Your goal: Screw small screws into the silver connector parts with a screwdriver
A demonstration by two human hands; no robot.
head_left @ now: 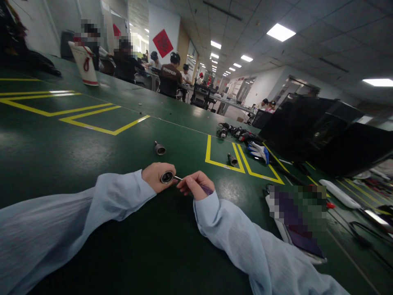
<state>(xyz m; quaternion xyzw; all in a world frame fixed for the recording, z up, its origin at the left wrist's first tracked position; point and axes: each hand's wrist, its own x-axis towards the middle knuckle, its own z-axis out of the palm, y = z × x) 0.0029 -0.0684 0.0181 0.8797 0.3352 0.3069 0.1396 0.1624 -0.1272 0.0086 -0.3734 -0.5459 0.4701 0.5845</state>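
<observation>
My left hand (157, 176) is closed around a cup-shaped metal connector (166, 177), its round open end with a bright rim and dark inside turned toward me. In my right hand (198, 183) is a screwdriver with a purple handle (207, 189), mostly covered by the fingers. Its thin metal shaft (178, 178) reaches left to the connector's side; whether the tip sits in a screw cannot be made out. Just beyond my left hand a similar connector (159, 148) lies on the green table. Another connector (233, 159) lies inside a yellow taped box to the right.
A blue-and-white glove (258, 153) and a pile of dark connectors with cables (235, 132) lie at the back right. A tablet-like device (294, 229) and cables are by my right arm. A white paper bag (84, 63) stands far left. People sit at tables beyond.
</observation>
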